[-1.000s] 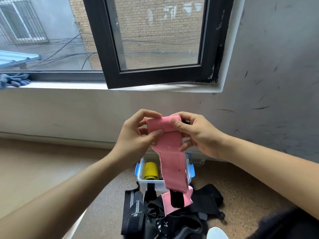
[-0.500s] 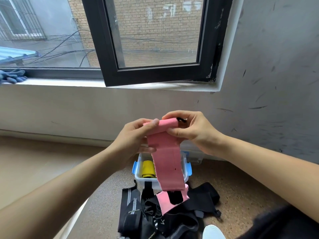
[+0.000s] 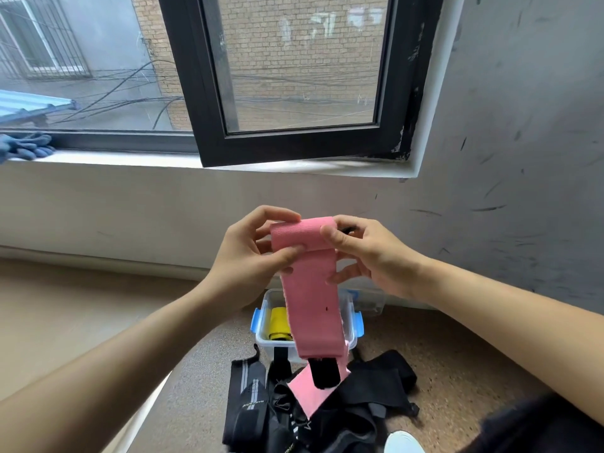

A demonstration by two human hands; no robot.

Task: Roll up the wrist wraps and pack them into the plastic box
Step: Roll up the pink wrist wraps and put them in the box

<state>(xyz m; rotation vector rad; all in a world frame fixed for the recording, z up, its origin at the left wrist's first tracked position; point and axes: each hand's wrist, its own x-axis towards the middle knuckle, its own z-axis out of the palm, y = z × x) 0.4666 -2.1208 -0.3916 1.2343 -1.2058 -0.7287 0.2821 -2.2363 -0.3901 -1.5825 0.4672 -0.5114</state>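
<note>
Held up in mid-air before the grey wall (image 3: 506, 158), above the box: a pink wrist wrap (image 3: 312, 289), rolled at the top end into a short cylinder and hanging below that as a flat band.

Pinched at the roll's left end by the left hand (image 3: 245, 259), with the thumb pressed on the front of the band and the fingers (image 3: 274, 212) curled over the top. Pinched at the right end by the right hand (image 3: 372, 256), with the thumb on the roll's front and the other fingers curled behind and below it.

Hanging in front of the plastic box (image 3: 261, 338), with a black patch (image 3: 325, 371) near the lower end, down among the black wraps; touching them or not, hard to tell.

On the floor (image 3: 457, 354), close to the foot of the wall: the clear box, open at the top, with blue latches (image 3: 255, 320) on both sides and a rolled yellow wrap (image 3: 278, 325) inside at its left.

Just in front of the box, against it: a loose pile of black wrist wraps (image 3: 366, 403), including a grey-striped one (image 3: 246, 390) at the pile's left edge.

Higher up, at the far left end of the windowsill (image 3: 130, 158): blue gloves (image 3: 26, 147), below an open black-framed window (image 3: 294, 145).
</note>
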